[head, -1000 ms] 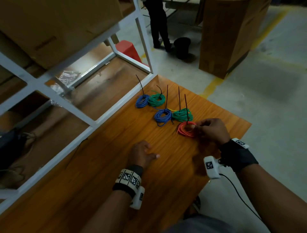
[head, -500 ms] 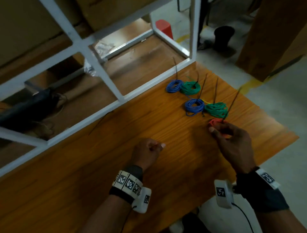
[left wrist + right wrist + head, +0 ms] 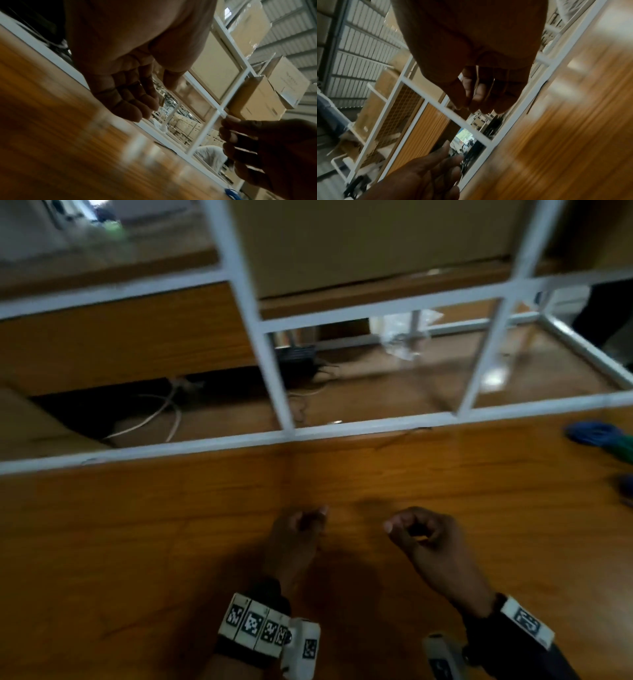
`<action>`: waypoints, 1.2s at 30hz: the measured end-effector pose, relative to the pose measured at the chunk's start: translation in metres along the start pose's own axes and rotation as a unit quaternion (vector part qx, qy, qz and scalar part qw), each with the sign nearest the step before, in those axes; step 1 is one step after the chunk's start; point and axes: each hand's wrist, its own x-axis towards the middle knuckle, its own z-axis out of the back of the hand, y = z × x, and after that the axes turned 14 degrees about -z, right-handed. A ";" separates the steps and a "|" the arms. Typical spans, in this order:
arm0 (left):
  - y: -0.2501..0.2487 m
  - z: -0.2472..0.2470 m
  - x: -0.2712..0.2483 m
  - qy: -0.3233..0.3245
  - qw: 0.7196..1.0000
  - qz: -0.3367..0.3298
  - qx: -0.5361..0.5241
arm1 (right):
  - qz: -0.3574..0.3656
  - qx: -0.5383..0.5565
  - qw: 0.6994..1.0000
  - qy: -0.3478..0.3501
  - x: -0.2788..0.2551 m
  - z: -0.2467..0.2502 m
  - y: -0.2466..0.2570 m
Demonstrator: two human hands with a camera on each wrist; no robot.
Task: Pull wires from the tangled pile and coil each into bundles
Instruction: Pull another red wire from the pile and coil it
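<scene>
**Both hands empty over the table, coils off at the right edge**

Going left to right in the head view. At far left we are seeing a dark gap behind the white metal frame (image 3: 274, 436), with a pale cable (image 3: 164, 412) looping on the lower wooden shelf. Above the frame a cardboard box (image 3: 376, 244) is sitting on a shelf. A black device (image 3: 294, 356) is lying just behind the frame's centre upright, and crumpled clear plastic (image 3: 404, 344) is lying further right on the same shelf.

On the orange wooden table (image 3: 137, 542) we are seeing the left hand (image 3: 294, 539) hovering near the centre, fingers loosely curled, relaxed, holding nothing; the left wrist view is showing the fingers (image 3: 130, 102) together and gently bent with the thumb apart, the palm empty. A marker-tagged band (image 3: 257, 625) is wrapping that wrist.

Just beside it, apart and not touching, the right hand (image 3: 428, 539) is hovering with fingers loosely curled, thumb near the fingertips, nothing pinched between them; the right wrist view is showing the same hand (image 3: 479, 83) empty.

At the far right edge, well apart from both hands, the blue wire coil (image 3: 592, 431) is lying on the table, touching a green wire coil (image 3: 621, 448) that the picture edge is cutting off. Everything is motion-blurred, so we cannot tell any ties on the coils.
</scene>
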 end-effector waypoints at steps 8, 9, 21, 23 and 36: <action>0.078 0.240 -0.040 -0.118 0.991 -0.008 0.069 | 0.007 -0.106 0.981 0.160 -0.012 -0.223 0.067; 0.085 0.263 -0.046 -0.123 0.989 0.005 0.077 | 0.031 -0.130 0.975 0.178 -0.011 -0.243 0.070; 0.140 0.306 -0.092 0.140 0.929 0.030 0.341 | 0.279 -0.444 0.815 0.245 0.004 -0.362 0.046; 0.143 0.303 -0.085 0.097 0.939 0.018 0.330 | 0.286 -0.470 0.810 0.204 0.010 -0.354 0.049; 0.104 0.336 -0.002 -0.184 0.983 -0.012 0.015 | 0.018 -0.467 0.881 0.073 0.059 -0.184 0.053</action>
